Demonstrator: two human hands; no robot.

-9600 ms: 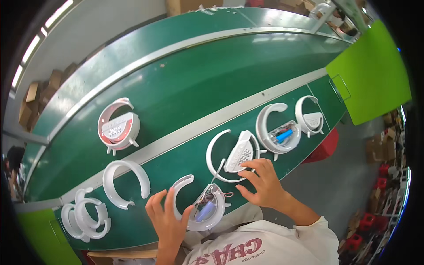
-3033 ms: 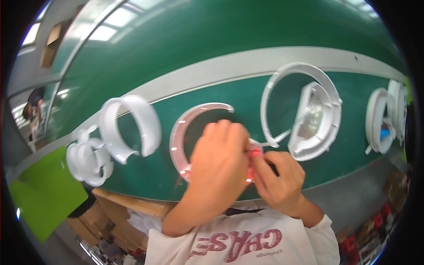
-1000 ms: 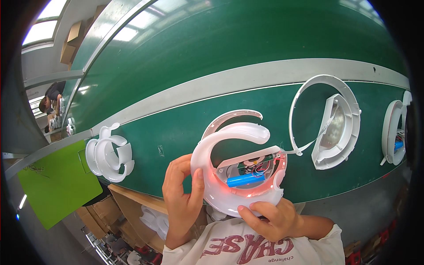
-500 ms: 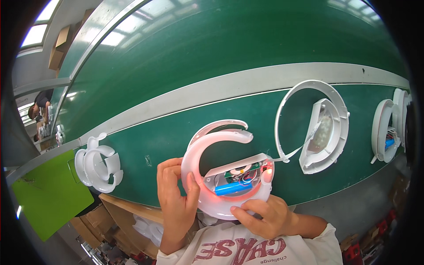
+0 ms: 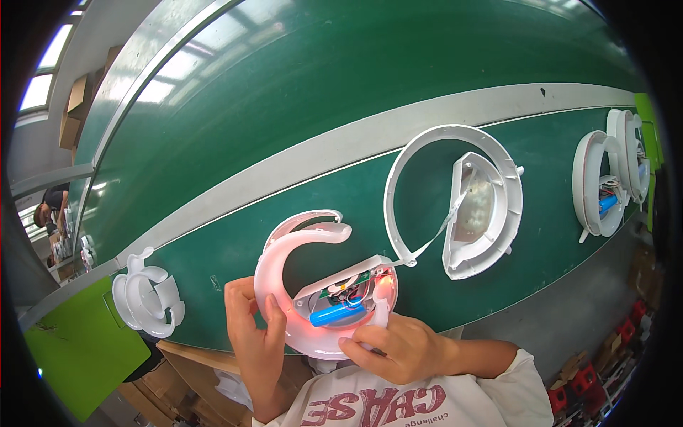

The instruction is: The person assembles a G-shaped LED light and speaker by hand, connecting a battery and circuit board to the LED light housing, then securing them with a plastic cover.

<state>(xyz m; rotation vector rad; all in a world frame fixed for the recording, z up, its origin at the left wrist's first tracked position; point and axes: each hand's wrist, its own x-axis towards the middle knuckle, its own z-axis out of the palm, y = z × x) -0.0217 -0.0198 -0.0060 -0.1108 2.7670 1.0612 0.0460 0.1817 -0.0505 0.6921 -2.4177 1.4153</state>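
Note:
A white, C-shaped light housing (image 5: 270, 277) glows pink-red near my body, its inside facing up. Inside it lie a blue cylindrical battery (image 5: 337, 312), a green circuit board and thin red and white wires. A red light shines at its right end. My left hand (image 5: 256, 320) grips the left rim, thumb on the inner face and fingers around the outside. My right hand (image 5: 398, 349) is closed at the lower right rim, beside a small upright white piece (image 5: 382, 313). Whether that piece is part of the housing, I cannot tell.
A white ring-shaped cover (image 5: 516, 206) with a half-round pocket lies right of the housing on the green table (image 5: 341, 192). More housings (image 5: 597, 185), one with a blue battery, stand far right. White curved parts (image 5: 146, 299) sit at left, near a lime-green board (image 5: 85, 349).
My view has turned, so the table and parts appear further left. The small white piece now shows upright at my right fingers. Both hands stay on the housing.

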